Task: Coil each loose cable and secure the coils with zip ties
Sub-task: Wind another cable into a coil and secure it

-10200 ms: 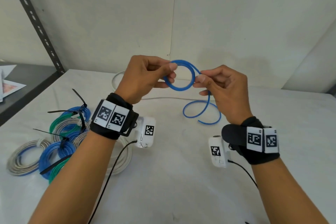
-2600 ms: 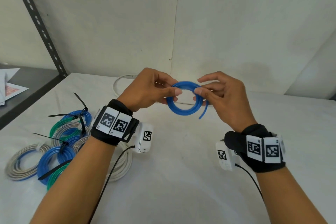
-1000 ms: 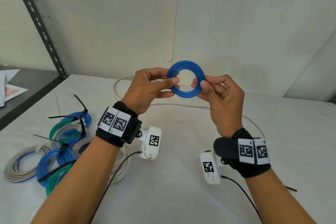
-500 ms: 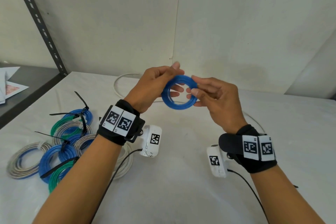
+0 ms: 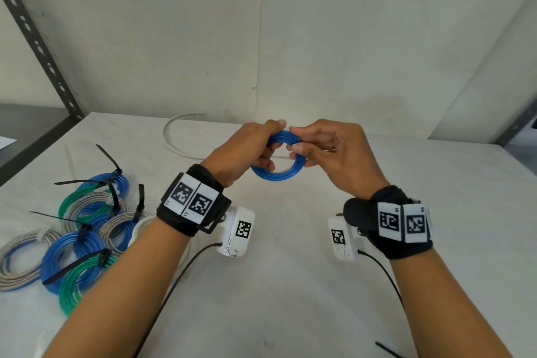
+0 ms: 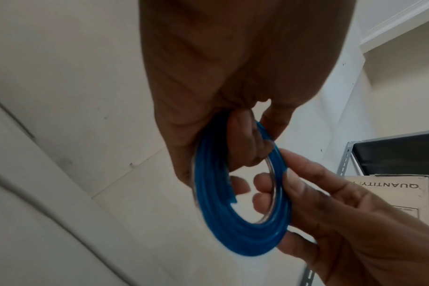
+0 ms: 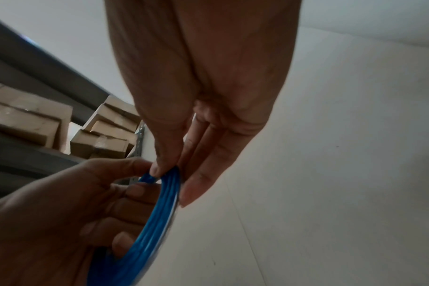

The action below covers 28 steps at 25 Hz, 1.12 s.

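Observation:
A small blue cable coil [image 5: 278,173] hangs in the air over the table's middle, held between both hands. My left hand [image 5: 247,151] grips its left side with fingers curled through the ring. My right hand [image 5: 325,151] pinches its right side between thumb and fingers. In the left wrist view the blue coil [image 6: 235,218] shows several turns with a loose cut end inside the ring. The right wrist view shows the coil [image 7: 145,232] edge-on between the two hands. No zip tie is on this coil.
A pile of tied coils [image 5: 78,229] in blue, green and grey, bound with black zip ties [image 5: 110,160], lies at the left. A loose white cable [image 5: 171,139] curves at the back. A black zip tie [image 5: 388,350] lies near the front edge. Shelving [image 5: 35,38] stands left.
The coil has come down from chest height toward the table. Both hands have shifted their hold around the ring, the left fingers now curled through it. Ten seconds ago part of the cable still hung loose.

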Each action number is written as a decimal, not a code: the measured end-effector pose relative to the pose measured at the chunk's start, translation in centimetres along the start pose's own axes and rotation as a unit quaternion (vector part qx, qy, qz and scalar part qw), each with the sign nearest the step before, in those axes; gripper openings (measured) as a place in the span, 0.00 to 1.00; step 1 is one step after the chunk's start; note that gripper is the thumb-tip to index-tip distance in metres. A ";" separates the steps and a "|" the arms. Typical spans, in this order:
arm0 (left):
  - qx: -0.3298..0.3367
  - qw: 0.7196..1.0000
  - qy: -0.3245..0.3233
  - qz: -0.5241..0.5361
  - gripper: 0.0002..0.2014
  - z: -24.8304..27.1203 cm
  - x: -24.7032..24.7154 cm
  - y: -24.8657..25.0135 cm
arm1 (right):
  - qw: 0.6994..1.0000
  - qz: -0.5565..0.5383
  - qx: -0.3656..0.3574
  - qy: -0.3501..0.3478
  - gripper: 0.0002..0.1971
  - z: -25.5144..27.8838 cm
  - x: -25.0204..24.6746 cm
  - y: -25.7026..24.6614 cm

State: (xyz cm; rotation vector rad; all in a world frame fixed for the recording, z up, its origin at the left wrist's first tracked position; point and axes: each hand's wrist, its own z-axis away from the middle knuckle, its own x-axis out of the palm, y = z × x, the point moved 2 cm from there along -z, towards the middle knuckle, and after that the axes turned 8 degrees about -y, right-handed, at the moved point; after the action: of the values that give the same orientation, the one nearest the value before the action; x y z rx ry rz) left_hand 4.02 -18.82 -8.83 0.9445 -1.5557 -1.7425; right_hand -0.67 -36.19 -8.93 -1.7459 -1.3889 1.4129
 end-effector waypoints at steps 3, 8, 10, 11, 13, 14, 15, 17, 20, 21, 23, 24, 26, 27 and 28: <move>0.010 1.000 -0.009 0.028 0.17 0.1 1.6 0.3 | 1.000 -0.005 0.027 -0.002 0.09 0.9 -1.1 -0.9; 0.005 0.999 -0.021 0.044 0.14 -0.3 5.4 -0.2 | 0.994 0.040 0.092 -0.030 0.08 3.5 -4.5 -1.7; -0.007 0.999 -0.012 0.034 0.15 -0.4 6.7 -0.8 | 0.977 0.083 0.188 -0.058 0.05 5.4 -6.6 -0.6; -0.011 0.999 -0.008 0.032 0.16 -0.3 7.2 -1.0 | 0.953 0.141 0.252 -0.091 0.05 6.6 -7.6 0.0; -0.018 0.999 -0.004 0.034 0.17 -0.2 7.9 -1.4 | 0.858 0.305 0.371 -0.183 0.12 9.4 -8.9 1.8; -0.018 0.999 -0.005 0.037 0.18 -0.1 8.3 -1.6 | 0.804 0.368 0.411 -0.221 0.15 10.7 -9.2 2.4; -0.019 0.999 -0.008 0.039 0.17 0.0 8.6 -1.9 | 0.766 0.402 0.436 -0.248 0.18 11.9 -9.3 3.1; -0.017 0.999 -0.017 0.037 0.17 0.0 9.1 -2.2 | 0.737 0.417 0.459 -0.269 0.20 13.1 -9.1 4.0; -0.015 0.999 -0.017 0.032 0.18 -0.1 9.0 -2.4 | 0.750 0.407 0.446 -0.270 0.09 13.0 -8.6 3.7; -0.015 0.999 -0.012 0.033 0.18 -0.2 8.7 -2.5 | 0.763 0.413 0.423 -0.263 0.04 12.5 -8.4 3.2; -0.023 0.999 0.012 0.036 0.17 -0.5 7.6 -2.9 | 0.823 0.402 0.340 -0.214 0.04 10.8 -7.8 1.5; -0.029 0.999 0.028 0.036 0.17 -0.7 7.0 -3.1 | 0.865 0.365 0.292 -0.181 0.05 9.9 -7.3 0.3; -0.034 0.997 0.056 0.039 0.16 -0.9 5.9 -3.5 | 0.927 0.275 0.210 -0.142 0.04 8.3 -5.8 -2.1; -0.034 0.996 0.070 0.043 0.16 -0.9 5.4 -3.6 | 0.938 0.254 0.182 -0.149 0.03 7.6 -4.8 -3.0; -0.031 0.995 0.081 0.045 0.16 -1.0 5.1 -3.6 | 0.939 0.254 0.166 -0.163 0.03 7.0 -3.9 -3.4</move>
State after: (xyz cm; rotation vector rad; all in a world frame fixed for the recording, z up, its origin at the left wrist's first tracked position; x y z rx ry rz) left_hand 2.01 -23.13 -13.00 0.9454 -1.4113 -1.6008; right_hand -8.20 -40.00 -6.77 -1.7628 -0.7872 2.1525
